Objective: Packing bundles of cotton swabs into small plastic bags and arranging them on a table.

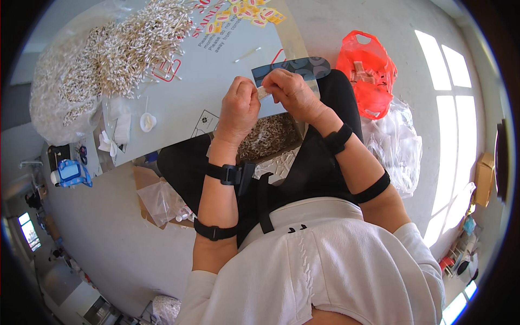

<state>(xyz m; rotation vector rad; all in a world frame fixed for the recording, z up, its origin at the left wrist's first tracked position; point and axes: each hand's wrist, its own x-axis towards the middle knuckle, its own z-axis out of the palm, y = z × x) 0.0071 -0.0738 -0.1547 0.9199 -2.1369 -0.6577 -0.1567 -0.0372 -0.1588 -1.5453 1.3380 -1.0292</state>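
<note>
Just behind my left hand (pixel 238 111) I wear a black strap (pixel 232 174) with a chunky buckle; behind my right hand (pixel 292 93), a black wrist strap (pixel 338 138). Nearer my elbows sit black bands (pixel 215 233), then my off-white top's sleeves (pixel 199 287). Below my hands: black trousers (pixel 333 176).

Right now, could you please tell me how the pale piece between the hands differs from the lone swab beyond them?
The pale piece is held by the left hand and right hand; the lone swab lies on the table, untouched. The pale piece is partly hidden; the lone swab shows end to end. Both are light-coloured.
</note>
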